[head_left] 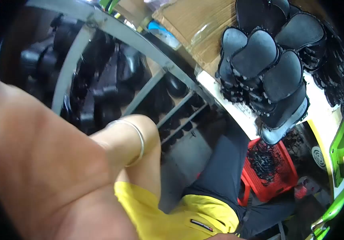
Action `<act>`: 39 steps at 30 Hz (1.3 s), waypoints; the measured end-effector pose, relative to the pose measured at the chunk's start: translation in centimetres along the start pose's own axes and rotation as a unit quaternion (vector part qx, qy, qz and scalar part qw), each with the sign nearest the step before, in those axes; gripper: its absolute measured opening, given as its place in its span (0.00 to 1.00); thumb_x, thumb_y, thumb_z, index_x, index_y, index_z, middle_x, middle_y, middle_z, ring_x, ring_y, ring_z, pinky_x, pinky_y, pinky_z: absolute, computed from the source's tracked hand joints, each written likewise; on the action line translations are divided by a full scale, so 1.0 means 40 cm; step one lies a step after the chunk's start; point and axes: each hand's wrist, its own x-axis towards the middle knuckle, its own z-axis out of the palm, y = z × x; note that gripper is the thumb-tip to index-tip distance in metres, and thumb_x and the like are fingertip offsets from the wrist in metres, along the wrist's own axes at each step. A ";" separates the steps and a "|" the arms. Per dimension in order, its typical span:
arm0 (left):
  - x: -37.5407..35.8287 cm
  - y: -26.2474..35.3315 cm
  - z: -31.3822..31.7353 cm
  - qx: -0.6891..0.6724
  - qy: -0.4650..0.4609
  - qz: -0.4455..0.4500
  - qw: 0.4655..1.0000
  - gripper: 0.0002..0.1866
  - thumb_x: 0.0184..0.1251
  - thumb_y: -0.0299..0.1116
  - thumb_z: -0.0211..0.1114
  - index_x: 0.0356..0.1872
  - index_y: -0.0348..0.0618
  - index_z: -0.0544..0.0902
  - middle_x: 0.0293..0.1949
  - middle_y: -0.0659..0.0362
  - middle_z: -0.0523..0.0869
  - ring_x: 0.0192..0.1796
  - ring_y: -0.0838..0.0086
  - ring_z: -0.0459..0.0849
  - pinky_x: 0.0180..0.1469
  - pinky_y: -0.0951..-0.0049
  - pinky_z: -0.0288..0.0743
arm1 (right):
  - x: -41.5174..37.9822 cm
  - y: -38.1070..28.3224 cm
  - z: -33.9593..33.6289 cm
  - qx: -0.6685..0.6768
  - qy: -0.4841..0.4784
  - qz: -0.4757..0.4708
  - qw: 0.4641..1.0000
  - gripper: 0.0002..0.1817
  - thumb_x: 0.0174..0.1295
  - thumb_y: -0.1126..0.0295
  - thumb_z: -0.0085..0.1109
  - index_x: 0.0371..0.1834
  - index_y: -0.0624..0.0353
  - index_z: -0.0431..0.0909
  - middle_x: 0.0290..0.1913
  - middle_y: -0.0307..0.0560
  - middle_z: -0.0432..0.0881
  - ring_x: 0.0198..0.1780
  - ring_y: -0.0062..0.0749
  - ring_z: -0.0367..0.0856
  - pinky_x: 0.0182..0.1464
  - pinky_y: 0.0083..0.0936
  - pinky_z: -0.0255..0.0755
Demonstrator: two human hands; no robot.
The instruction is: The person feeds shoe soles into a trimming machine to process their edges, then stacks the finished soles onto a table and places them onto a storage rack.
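Note:
My left hand (pixel 48 168) is raised very close to the camera and fills the left side of the view, large and blurred. Its fingers lie outside the picture or are smeared, so I cannot tell what it holds, if anything. A thin silver bangle (pixel 142 140) circles that arm, which comes out of a yellow sleeve (pixel 138 200). My right hand is out of sight; only a sliver of skin shows at the bottom edge.
Black shoe soles (pixel 256 54) with ragged edges are piled on a white worktop (pixel 244 120), beside a cardboard box (pixel 196 28). Below stands a red plastic basket (pixel 274 190) with black scraps. A grey metal rack (pixel 140 94) holds several black, shoe-like pieces (pixel 116 80). Green machine parts (pixel 340 148) stand right.

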 end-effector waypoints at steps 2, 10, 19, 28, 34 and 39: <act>-0.005 0.001 0.021 -0.003 0.007 0.007 1.000 0.09 0.53 0.34 0.65 0.31 0.40 0.83 0.36 0.57 0.82 0.36 0.70 0.80 0.42 0.67 0.72 | -0.005 0.010 -0.005 0.011 0.018 0.006 1.000 0.08 0.44 0.79 0.61 0.31 0.64 0.81 0.28 0.54 0.82 0.28 0.43 0.77 0.38 0.38 0.75; -0.046 0.007 0.057 -0.005 0.049 0.003 0.999 0.07 0.54 0.38 0.68 0.29 0.47 0.84 0.33 0.63 0.83 0.32 0.72 0.80 0.36 0.70 0.74 | -0.004 0.005 -0.029 0.035 0.064 0.010 0.997 0.06 0.42 0.82 0.63 0.26 0.65 0.82 0.23 0.52 0.82 0.22 0.41 0.78 0.34 0.39 0.77; -0.297 0.110 0.082 0.007 0.025 -0.440 0.898 0.11 0.47 0.22 0.68 0.36 0.40 0.84 0.30 0.52 0.87 0.41 0.61 0.84 0.45 0.69 0.78 | -0.061 0.042 -0.016 0.077 -0.065 0.177 0.979 0.13 0.46 0.78 0.64 0.37 0.67 0.80 0.34 0.53 0.82 0.37 0.41 0.81 0.43 0.30 0.74; -0.570 0.166 0.225 0.223 -0.101 -0.527 0.814 0.11 0.59 0.18 0.63 0.43 0.34 0.81 0.43 0.53 0.84 0.44 0.68 0.83 0.48 0.72 0.77 | 0.153 -0.046 -0.019 -0.011 -0.086 -0.084 0.993 0.21 0.36 0.70 0.73 0.36 0.69 0.81 0.33 0.55 0.83 0.34 0.44 0.82 0.38 0.29 0.74; -0.533 0.040 0.317 0.348 -0.233 -0.461 0.782 0.23 0.48 0.23 0.61 0.50 0.46 0.81 0.63 0.47 0.71 0.64 0.46 0.67 0.64 0.49 0.64 | 0.231 -0.073 0.039 0.014 -0.090 -0.113 0.989 0.23 0.37 0.69 0.75 0.40 0.63 0.82 0.35 0.52 0.83 0.32 0.41 0.81 0.35 0.29 0.74; -0.581 0.011 0.322 0.378 -0.272 -0.481 0.743 0.19 0.48 0.24 0.65 0.44 0.55 0.84 0.65 0.57 0.70 0.67 0.49 0.61 0.65 0.47 0.58 | 0.169 -0.025 0.049 0.016 -0.120 0.036 0.992 0.25 0.42 0.66 0.73 0.43 0.67 0.78 0.38 0.50 0.80 0.39 0.36 0.78 0.45 0.27 0.71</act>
